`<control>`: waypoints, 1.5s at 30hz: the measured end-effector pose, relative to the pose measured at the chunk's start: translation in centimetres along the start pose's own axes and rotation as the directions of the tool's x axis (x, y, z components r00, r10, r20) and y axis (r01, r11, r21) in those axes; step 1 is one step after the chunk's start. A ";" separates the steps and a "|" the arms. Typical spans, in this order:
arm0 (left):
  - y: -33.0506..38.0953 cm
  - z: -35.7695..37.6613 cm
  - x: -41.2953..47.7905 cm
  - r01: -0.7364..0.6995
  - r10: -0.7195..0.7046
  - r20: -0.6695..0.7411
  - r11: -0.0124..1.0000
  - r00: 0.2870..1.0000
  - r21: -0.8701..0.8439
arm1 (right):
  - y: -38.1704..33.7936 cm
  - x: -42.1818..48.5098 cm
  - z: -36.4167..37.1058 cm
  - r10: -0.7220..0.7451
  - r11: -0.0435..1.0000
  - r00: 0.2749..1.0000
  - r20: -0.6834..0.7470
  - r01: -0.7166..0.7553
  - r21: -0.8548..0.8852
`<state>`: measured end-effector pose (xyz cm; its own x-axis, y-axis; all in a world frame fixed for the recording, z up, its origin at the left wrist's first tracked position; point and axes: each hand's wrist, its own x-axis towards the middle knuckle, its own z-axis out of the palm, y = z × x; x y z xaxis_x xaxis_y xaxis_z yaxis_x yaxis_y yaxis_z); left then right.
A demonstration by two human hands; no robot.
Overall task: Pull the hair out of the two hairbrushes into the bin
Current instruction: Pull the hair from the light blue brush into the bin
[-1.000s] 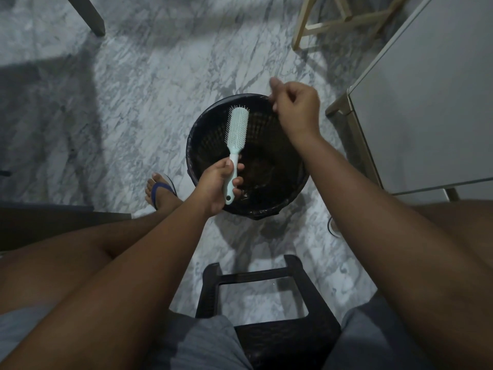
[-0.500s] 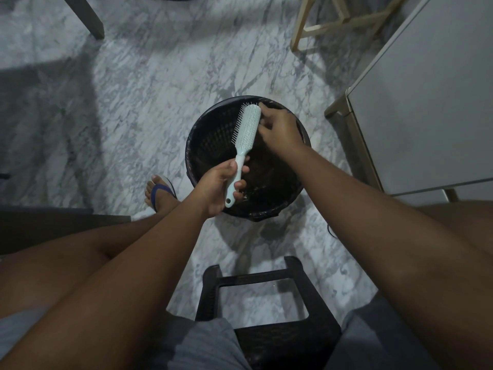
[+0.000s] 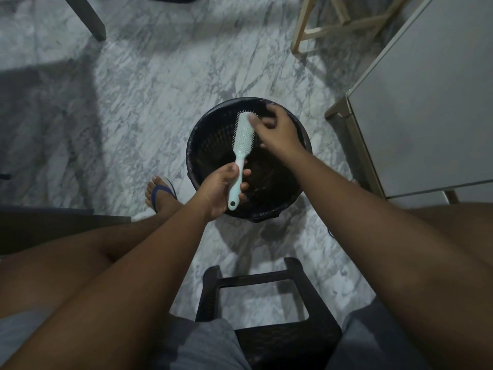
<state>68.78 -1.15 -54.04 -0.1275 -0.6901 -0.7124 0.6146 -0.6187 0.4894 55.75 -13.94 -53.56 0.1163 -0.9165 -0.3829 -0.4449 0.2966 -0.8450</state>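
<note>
1. We see the left hand (image 3: 220,189) gripping the mint hairbrush (image 3: 244,134) by its handle, over the black bin (image 3: 209,141) on the marble floor (image 3: 133,116).
2. The right hand (image 3: 277,129), fingers curled, touches the hairbrush's head. Whether it pinches hair we cannot tell.

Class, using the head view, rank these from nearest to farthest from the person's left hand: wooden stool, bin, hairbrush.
1. hairbrush: its handle is in the grip of the left hand.
2. bin: on the floor, just beyond and below the hand.
3. wooden stool: far off, upper right.
</note>
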 end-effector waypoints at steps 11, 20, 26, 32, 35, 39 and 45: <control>-0.5 -0.1 0.0 0.023 -0.025 0.012 0.995 1.000 0.100 | -3.5 1.2 -0.2 -0.211 0.930 0.976 -0.057 0.182 -0.321; 0.1 -0.8 0.0 0.031 -0.035 0.063 0.998 0.997 0.050 | -3.5 1.8 -1.1 -0.146 0.983 0.988 -0.059 0.138 -0.121; 0.5 -0.7 -0.2 0.053 -0.047 0.129 0.998 0.991 -0.044 | -2.6 2.0 -1.0 0.113 0.933 0.990 -0.085 -0.077 0.351; 0.5 -0.4 -0.1 0.022 -0.018 0.074 0.998 0.997 -0.051 | -1.1 -0.8 -1.0 -0.044 0.987 0.990 0.133 0.023 0.159; 0.6 -0.3 0.0 0.055 -0.054 0.061 0.998 0.997 -0.011 | -0.3 -1.1 -0.9 -0.090 0.996 0.959 0.268 0.088 0.020; 0.6 -0.1 0.1 0.073 -0.075 0.041 0.996 0.996 0.048 | -0.4 -0.9 -0.8 -0.050 0.998 0.988 0.146 0.053 -0.020; 0.5 0.0 0.3 0.062 -0.063 0.016 0.997 0.998 0.053 | -0.8 -1.0 -1.0 -0.070 0.992 0.993 0.098 0.080 -0.094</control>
<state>69.07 -1.63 -54.01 -0.1786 -0.6560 -0.7333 0.5631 -0.6793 0.4706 55.10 -13.48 -52.15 0.2336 -0.9044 -0.3571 -0.5161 0.1960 -0.8338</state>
